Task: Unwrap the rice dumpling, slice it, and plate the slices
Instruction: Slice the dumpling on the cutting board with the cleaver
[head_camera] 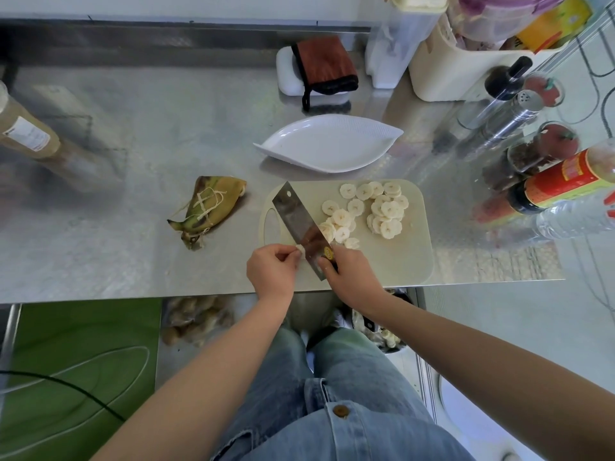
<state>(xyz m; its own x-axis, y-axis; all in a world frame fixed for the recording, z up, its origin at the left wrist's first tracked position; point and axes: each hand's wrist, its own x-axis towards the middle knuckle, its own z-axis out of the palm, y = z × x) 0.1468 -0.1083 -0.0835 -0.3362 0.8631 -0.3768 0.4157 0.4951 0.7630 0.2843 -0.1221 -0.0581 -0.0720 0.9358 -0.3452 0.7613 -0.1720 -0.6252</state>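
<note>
Rice dumpling (pixel 300 250) is down to a small white end piece at the 7 o'clock edge of the pale cutting board (pixel 409 257). It is pinched between the thumb and fingertips of the left hand (pixel 271 271) and lies against the flat of the cleaver (pixel 299 224). The rest lies as round, white, scallop-edged slices (pixel 387 209), spread and overlapping from the board's middle out to 1 o'clock, a few touching the blade's right face. The right hand (pixel 349 274), at 6 o'clock on the board, has its fingers wrapped round the cleaver's handle, the blade slanting up toward 11 o'clock. Both bare forearms reach in from below, the left wrist bent inward. A white leaf-shaped plate (pixel 332 144) sits at 12 o'clock from the board, and a string-tied leaf bundle (pixel 209 207) lies at 9 o'clock on the steel table (pixel 133 244).
</note>
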